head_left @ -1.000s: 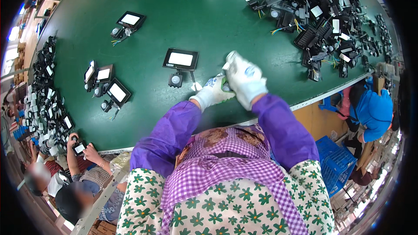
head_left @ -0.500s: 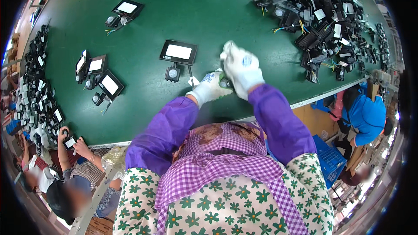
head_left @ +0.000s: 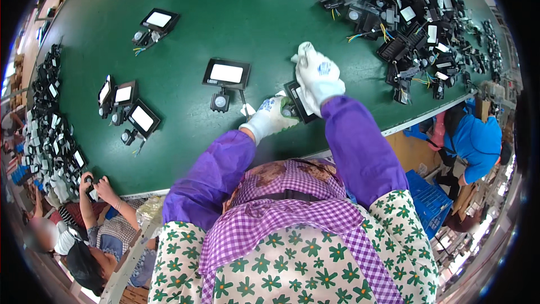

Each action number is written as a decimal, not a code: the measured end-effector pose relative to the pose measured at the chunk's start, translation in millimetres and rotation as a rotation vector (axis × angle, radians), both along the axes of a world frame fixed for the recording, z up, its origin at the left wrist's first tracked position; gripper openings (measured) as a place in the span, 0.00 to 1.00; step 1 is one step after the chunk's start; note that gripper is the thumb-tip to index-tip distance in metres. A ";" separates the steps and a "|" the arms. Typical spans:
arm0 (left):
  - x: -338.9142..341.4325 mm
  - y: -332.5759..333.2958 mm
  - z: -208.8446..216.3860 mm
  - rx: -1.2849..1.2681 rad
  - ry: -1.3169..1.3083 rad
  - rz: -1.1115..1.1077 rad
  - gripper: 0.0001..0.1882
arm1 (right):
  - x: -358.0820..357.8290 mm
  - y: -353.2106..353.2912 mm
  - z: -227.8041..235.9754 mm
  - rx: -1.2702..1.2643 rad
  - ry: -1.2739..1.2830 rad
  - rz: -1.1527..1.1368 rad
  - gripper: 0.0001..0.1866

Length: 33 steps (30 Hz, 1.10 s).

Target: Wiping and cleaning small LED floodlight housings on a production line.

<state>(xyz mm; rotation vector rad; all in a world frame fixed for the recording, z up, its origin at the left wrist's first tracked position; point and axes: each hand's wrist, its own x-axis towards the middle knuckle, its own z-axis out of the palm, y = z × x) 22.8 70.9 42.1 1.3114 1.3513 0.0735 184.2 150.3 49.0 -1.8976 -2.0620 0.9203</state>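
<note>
My left hand (head_left: 274, 116), in a white glove, is closed on the sensor end of a black LED floodlight (head_left: 292, 91) with a motion sensor. The floodlight lies on the green table in front of me, its panel partly hidden by my right hand (head_left: 319, 76). That hand, also gloved, is closed over the panel, around a bunched white cloth (head_left: 304, 52); its fingertips are hard to make out. Just left of my hands, another floodlight (head_left: 226, 73) lies face up with its sensor toward me and a tagged cable beside it.
A large heap of floodlights (head_left: 405, 34) with loose wires covers the far right of the green table (head_left: 191, 152). Three floodlights (head_left: 143, 118) lie at left, one (head_left: 159, 19) farther back. Another heap (head_left: 50, 135) lines the left edge, near a co-worker's hands (head_left: 101, 187). A blue crate (head_left: 424, 202) stands right.
My right hand, blurred before, has shifted slightly right over the floodlight, and more of its black frame shows. My left hand keeps its hold. The view has shifted slightly.
</note>
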 end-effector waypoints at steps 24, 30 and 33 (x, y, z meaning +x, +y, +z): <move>8.5 16.0 22.8 -0.085 0.027 -0.053 0.31 | 53.4 -83.4 -6.3 -0.065 -0.281 -0.121 0.17; -1.7 11.6 9.8 0.137 0.023 -0.120 0.33 | -13.1 2.9 39.7 0.039 0.028 -0.097 0.12; 2.9 8.8 9.5 0.078 -0.006 -0.010 0.33 | -2.4 -46.9 43.2 0.458 -0.179 0.295 0.19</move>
